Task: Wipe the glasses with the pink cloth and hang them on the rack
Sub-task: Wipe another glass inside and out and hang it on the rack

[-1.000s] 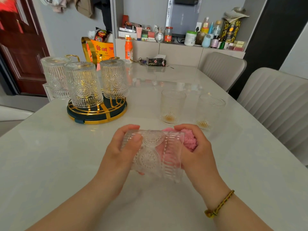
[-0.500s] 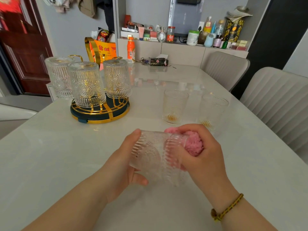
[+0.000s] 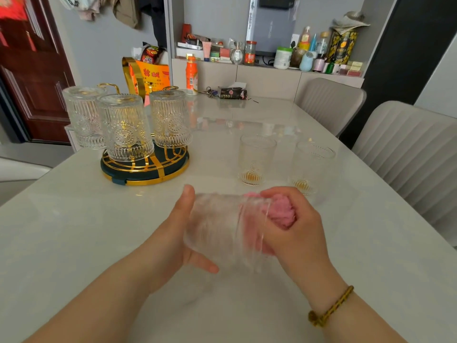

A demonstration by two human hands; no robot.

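Fingers [image 3: 188, 201] of the left hand [image 3: 173, 238] cradle the clear embossed glass tumbler [image 3: 222, 231] at lower centre; right hand [image 3: 294, 233] clamps the fluffy pink cloth [image 3: 282, 211] inside its mouth. Best to grip firmly, twisting slowly.

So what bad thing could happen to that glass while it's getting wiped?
It could slip. The held glass is up off the table, gripped only by the left hand while the right hand pushes the pink cloth into it; the blur suggests fast turning. Two upright glasses stand just behind the hands, so a swinging elbow or wrist might knock them.
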